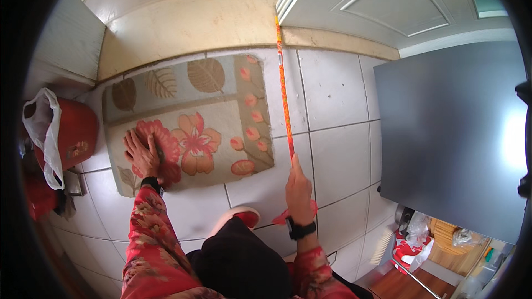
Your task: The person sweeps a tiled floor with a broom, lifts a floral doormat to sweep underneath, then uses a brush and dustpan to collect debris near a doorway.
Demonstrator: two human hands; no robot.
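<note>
My left hand (143, 153) is over the floral floor mat (212, 112), palm down with the thumb apart, and seems to rest on its red flower. Nothing shows in its grip. The mat carries leaves along its far side and pink buds along its right edge. My right hand (299, 191) is wrapped around a long orange patterned stick (284, 95), likely a broom or mop handle. The stick points away from me across the tiles, and its yellow end reaches the corner of the white door. A pink-red piece (282, 217) shows beside my right wrist; its kind is unclear.
A red bin (79, 128) with a white plastic bag (45, 133) stands left of the mat. A white panelled door (374, 4) and a beige sill (187, 20) border the far side. On the right are a dark grey cabinet-like appliance (440, 133) and a brush (384, 249).
</note>
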